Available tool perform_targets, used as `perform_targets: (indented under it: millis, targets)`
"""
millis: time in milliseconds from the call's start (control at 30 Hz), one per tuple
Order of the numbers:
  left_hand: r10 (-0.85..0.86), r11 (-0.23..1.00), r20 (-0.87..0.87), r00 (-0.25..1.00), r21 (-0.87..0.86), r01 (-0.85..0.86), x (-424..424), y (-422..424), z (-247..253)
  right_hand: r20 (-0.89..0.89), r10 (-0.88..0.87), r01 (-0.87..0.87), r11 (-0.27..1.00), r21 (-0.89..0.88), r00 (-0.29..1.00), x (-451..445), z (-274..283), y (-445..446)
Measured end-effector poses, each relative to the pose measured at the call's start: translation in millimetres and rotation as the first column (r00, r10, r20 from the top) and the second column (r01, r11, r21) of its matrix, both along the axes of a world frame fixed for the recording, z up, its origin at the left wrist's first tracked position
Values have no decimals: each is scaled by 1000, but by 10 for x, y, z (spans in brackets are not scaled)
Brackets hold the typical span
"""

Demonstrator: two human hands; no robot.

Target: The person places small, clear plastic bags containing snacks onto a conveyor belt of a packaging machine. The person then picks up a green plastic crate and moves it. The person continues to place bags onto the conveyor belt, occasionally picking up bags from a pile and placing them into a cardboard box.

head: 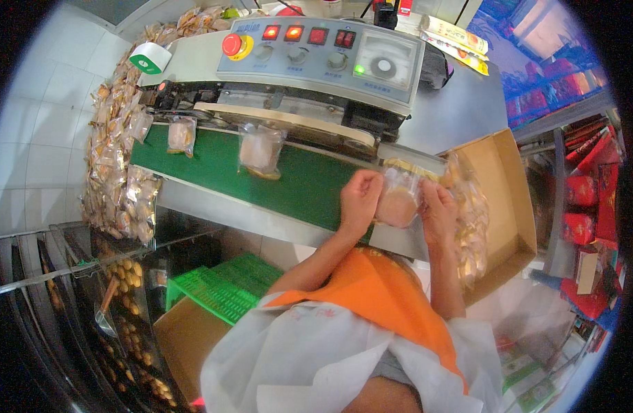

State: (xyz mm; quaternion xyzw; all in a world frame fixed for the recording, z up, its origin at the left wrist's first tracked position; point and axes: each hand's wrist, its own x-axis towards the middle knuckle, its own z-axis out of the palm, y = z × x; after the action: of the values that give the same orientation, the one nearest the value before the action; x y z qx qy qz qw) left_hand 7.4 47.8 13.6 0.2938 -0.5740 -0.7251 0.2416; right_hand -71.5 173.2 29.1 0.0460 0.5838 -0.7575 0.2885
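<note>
My left hand (361,199) and my right hand (438,209) pinch opposite edges of a clear plastic bag (399,199). Inside it shows a round, pale brown baked item. The bag is at the right end of a green conveyor belt (301,191), in front of a continuous band sealer (321,67). Two more bagged baked items, one mid-belt (261,151) and one farther left (181,136), hang along the sealer's band with their lower parts over the belt. Between my right hand and a cardboard box, many filled packets (469,217) are heaped.
A large pile of packets (115,170) lies beyond the belt's left end. An open cardboard box (507,206) stands at right. Below left are a green plastic basket (218,289) and a rack (32,279) with trays of baked goods. A red stop button (233,45) tops the panel's left.
</note>
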Motion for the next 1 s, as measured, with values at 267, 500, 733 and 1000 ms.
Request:
perform_targets:
  millis: [267, 500, 733, 1000]
  targets:
    - [161, 968, 110, 981, 178, -179, -160, -205, -432, 51, -29, 24, 995, 101, 998, -38, -52, -211]
    - [185, 951, 177, 967, 217, -221, -143, -437, -220, 120, 68, -64, 997, -37, 990, -86, -172, -342]
    - [160, 955, 178, 971, 222, -198, 82, -651, -86, 69, 70, -66, 996, -54, 995, -33, 42, -211]
    - [306, 941, -23, 952, -147, -306, 449, -460, 269, -702, 325, 403, 635, 658, 633, -963, 6, 874]
